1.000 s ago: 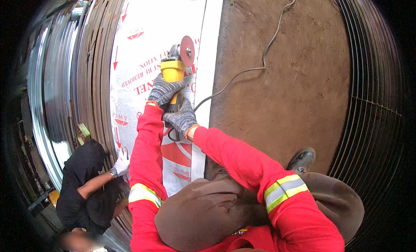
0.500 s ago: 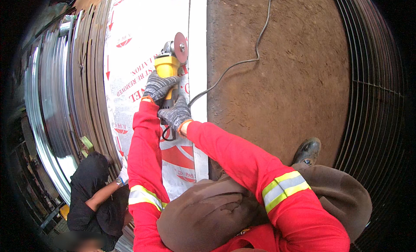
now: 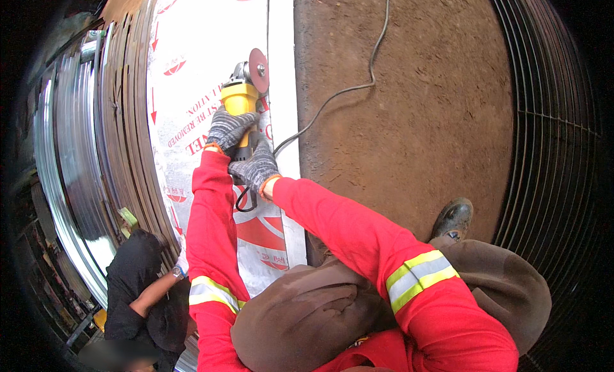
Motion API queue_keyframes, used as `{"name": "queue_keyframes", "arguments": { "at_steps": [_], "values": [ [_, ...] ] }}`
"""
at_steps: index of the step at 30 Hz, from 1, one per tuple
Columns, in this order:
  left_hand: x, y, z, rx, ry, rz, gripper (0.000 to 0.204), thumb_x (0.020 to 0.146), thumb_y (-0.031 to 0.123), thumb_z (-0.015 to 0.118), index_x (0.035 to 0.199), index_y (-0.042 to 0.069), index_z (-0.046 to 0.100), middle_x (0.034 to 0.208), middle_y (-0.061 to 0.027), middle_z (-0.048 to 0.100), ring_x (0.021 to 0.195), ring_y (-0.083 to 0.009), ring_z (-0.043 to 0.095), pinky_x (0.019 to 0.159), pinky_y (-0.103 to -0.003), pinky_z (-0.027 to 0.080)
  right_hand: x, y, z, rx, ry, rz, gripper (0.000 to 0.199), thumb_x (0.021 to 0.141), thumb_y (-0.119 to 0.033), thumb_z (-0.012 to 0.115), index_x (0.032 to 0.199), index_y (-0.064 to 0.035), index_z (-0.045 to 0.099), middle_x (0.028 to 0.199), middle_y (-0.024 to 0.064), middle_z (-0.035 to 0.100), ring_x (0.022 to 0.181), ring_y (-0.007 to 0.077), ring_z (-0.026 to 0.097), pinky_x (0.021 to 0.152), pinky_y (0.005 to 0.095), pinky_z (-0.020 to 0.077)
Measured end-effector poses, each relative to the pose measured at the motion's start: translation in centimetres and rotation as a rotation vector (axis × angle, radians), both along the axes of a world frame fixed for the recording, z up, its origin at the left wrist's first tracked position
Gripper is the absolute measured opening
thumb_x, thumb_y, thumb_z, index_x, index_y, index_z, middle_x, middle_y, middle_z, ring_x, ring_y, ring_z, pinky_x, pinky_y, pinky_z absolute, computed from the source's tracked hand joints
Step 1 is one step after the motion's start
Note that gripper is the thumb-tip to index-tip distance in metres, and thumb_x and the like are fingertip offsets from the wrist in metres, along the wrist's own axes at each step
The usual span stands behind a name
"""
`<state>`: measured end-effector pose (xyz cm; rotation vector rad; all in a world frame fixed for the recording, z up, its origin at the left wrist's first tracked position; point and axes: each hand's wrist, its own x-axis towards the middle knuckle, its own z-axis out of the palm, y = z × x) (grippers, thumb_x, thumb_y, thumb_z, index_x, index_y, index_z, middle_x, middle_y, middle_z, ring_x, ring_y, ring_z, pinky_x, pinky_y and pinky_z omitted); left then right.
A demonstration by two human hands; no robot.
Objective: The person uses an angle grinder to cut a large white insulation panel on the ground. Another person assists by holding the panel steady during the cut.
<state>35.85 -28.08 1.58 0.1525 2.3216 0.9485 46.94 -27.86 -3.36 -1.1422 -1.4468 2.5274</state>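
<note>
Both my hands wear grey knit gloves and grip a yellow angle grinder [image 3: 242, 94]. My left hand [image 3: 228, 129] wraps the yellow body just behind the head. My right hand [image 3: 256, 168] holds the dark rear handle closer to me. The grinder's reddish disc [image 3: 259, 62] stands on edge over a white film-covered sheet [image 3: 198, 78] with red print, near the sheet's right edge. The grinder's cable [image 3: 339, 94] loops under my right wrist and trails away across the brown dirt ground [image 3: 409, 103].
A stack of thin metal sheets [image 3: 121, 129] and shiny curved strips [image 3: 61, 161] lies to the left. Another person in black [image 3: 144, 289] crouches at the lower left, one hand on the sheet's edge. My boot [image 3: 453, 218] rests on the ground. A wire mesh [image 3: 550, 148] runs along the right.
The view has shifted, so the sheet and the grinder sit a little further right in the picture. My grip on the grinder is unchanged, and the crouching person stays at the sheet's edge.
</note>
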Motion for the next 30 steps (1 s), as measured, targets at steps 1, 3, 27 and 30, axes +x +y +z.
{"name": "queue_keyframes", "arguments": {
  "at_steps": [1, 3, 27, 30],
  "values": [
    [0.0, 0.1, 0.1, -0.002, -0.002, 0.005, 0.04, 0.07, 0.022, 0.078, 0.1, 0.001, 0.063, 0.08, -0.0069, 0.065, 0.065, -0.0177, 0.061, 0.059, -0.033, 0.052, -0.1, 0.0, -0.1, 0.027, -0.007, -0.004, 0.091, 0.061, -0.01, 0.086, 0.136, 0.0031, 0.036, 0.12, 0.0178, 0.057, 0.106, 0.0252, 0.061, 0.087, 0.0346, 0.0547],
    [0.1, 0.5, 0.0, 0.011, -0.008, 0.006, 0.04, 0.07, 0.022, 0.078, 0.101, 0.001, 0.062, 0.081, -0.0071, 0.065, 0.065, -0.0181, 0.061, 0.06, -0.033, 0.052, 0.0, 0.2, -0.4, 0.068, -0.033, 0.007, 0.092, 0.061, -0.011, 0.086, 0.136, 0.0045, 0.035, 0.12, 0.0184, 0.057, 0.108, 0.0262, 0.061, 0.089, 0.035, 0.0536],
    [-1.6, -0.5, 0.2, -0.091, -0.01, -0.048, 0.047, 0.069, 0.021, 0.079, 0.106, 0.0, 0.059, 0.082, -0.0091, 0.065, 0.067, -0.0195, 0.063, 0.062, -0.035, 0.054, -0.7, 0.8, 2.6, 0.004, 0.011, 0.016, 0.091, 0.061, -0.01, 0.083, 0.136, 0.0036, 0.034, 0.12, 0.0184, 0.057, 0.108, 0.0274, 0.059, 0.092, 0.035, 0.0521],
    [-1.4, -0.6, 0.1, -0.09, 0.004, -0.049, 0.043, 0.071, 0.022, 0.079, 0.104, 0.001, 0.061, 0.081, -0.0075, 0.065, 0.065, -0.0185, 0.062, 0.061, -0.034, 0.053, -0.4, 1.1, 3.0, 0.001, 0.014, 0.015, 0.093, 0.061, -0.011, 0.084, 0.137, 0.004, 0.033, 0.121, 0.0191, 0.057, 0.11, 0.0278, 0.059, 0.093, 0.0353, 0.0516]
  ]
}}
